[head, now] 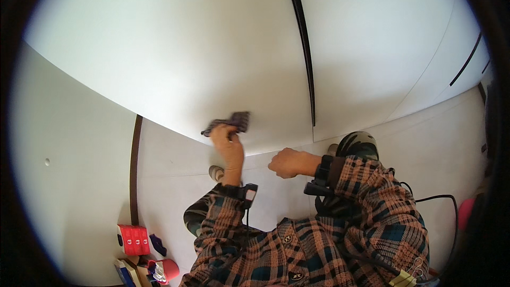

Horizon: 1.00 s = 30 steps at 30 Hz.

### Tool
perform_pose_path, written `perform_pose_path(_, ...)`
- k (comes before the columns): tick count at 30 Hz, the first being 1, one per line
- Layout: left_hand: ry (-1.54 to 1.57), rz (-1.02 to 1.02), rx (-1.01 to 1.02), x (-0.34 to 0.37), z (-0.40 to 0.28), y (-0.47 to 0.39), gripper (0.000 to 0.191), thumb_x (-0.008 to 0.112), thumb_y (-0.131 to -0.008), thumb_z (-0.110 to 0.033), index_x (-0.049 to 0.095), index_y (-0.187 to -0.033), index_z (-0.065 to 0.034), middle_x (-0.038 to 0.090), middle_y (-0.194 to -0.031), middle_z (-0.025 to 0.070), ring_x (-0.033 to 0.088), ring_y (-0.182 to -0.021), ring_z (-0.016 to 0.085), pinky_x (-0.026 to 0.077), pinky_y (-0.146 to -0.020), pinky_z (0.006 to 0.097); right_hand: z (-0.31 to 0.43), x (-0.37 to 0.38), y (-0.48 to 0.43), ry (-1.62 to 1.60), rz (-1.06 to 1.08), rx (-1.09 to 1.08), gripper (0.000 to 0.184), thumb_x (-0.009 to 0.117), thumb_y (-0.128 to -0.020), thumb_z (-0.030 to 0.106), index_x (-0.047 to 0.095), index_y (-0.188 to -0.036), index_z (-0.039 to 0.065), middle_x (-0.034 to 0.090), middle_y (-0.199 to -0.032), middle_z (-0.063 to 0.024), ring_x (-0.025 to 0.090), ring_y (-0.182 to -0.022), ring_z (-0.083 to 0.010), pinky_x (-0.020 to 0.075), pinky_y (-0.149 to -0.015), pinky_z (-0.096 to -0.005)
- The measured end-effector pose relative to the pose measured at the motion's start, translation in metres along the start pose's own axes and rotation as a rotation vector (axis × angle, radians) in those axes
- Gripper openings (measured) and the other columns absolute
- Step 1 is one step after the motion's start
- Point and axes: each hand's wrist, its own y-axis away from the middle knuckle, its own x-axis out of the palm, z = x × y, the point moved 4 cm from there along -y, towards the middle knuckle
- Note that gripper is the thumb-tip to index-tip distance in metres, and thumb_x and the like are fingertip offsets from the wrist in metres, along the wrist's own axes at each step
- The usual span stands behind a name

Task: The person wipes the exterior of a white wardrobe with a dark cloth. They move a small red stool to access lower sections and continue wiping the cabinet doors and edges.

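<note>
My left hand (pixel 229 143) grips a dark checked cloth (pixel 240 120) and holds it against the lower part of a white cabinet door (pixel 191 67). The cloth is blurred and bunched, with its loose ends spread to both sides of my fingers. To the right, my right hand (pixel 289 163) hangs over the floor near the door's bottom edge. Its fingers are curled into a loose fist, and I see nothing in them. A long black handle strip (pixel 305 48) runs down the seam between this door and the neighbouring white door (pixel 366 48).
A pale wall (pixel 71 147) with a dark brown baseboard (pixel 135 167) stands at the left. By it are a red box (pixel 134 240), a dark cloth item (pixel 158 244), books (pixel 126 273) and a pink bin (pixel 170 270). A black cable (pixel 438 197) loops at my right side.
</note>
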Motion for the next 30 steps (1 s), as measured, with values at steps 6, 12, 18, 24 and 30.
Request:
perform_pose_path(6,-0.059,-0.601,0.314,-0.11,-0.074,-0.193,0.014,0.061,-0.086,0.0,0.061,-0.1,-0.0006,0.06,-0.102,0.01,0.057,-0.092,0.021,0.046,-0.086,0.0325,0.0,0.001,-0.001,-0.006,-0.075,-0.022,0.014,0.058,-0.074,0.009,0.068,-0.079,-0.001,0.068,-0.083,-0.0196,0.067,-0.079,-0.0371,0.0528,-0.066,-0.0463)
perform_pose_path(12,-0.12,-0.432,0.558,-0.063,-0.113,-0.22,0.037,0.052,-0.088,-0.005,0.058,-0.124,0.0029,0.047,-0.136,0.0242,0.04,-0.127,0.04,0.026,-0.109,0.0474,0.006,-0.012,0.003,-0.007,-0.091,-0.044,0.019,0.06,-0.084,0.018,0.064,-0.089,0.001,0.067,-0.086,-0.0178,0.066,-0.085,-0.0365,0.0529,-0.073,-0.0469)
perform_pose_path(18,-0.123,-0.306,0.443,-0.016,-0.057,-0.126,0.033,0.052,-0.076,0.005,0.066,-0.105,0.0032,0.055,-0.12,0.0201,0.046,-0.115,0.04,0.031,-0.103,0.0501,0.023,-0.018,0.015,-0.063,-0.04,-0.083,0.018,0.06,-0.084,0.017,0.064,-0.086,0.0,0.067,-0.082,-0.0182,0.066,-0.081,-0.037,0.0527,-0.071,-0.0476)
perform_pose_path(24,-0.149,0.068,0.173,0.036,0.008,0.0,0.025,0.057,-0.07,0.008,0.066,-0.091,-0.0037,0.057,-0.103,0.0173,0.05,-0.099,0.038,0.038,-0.089,0.0483,0.01,-0.014,0.015,-0.095,0.0,-0.029,0.015,0.058,-0.081,0.012,0.064,-0.084,-0.002,0.067,-0.083,-0.019,0.066,-0.082,-0.0378,0.0523,-0.071,-0.0477)
perform_pose_path(30,-0.046,0.047,0.224,-0.003,-0.004,-0.028,0.032,0.059,-0.067,0.011,0.065,-0.094,-0.0044,0.061,-0.097,0.0136,0.056,-0.1,0.036,0.039,-0.096,0.0482,0.002,-0.009,0.017,-0.069,-0.039,0.006,0.016,0.058,-0.07,0.005,0.07,-0.078,-0.002,0.069,-0.082,-0.019,0.067,-0.076,-0.0371,0.0529,-0.065,-0.0456)
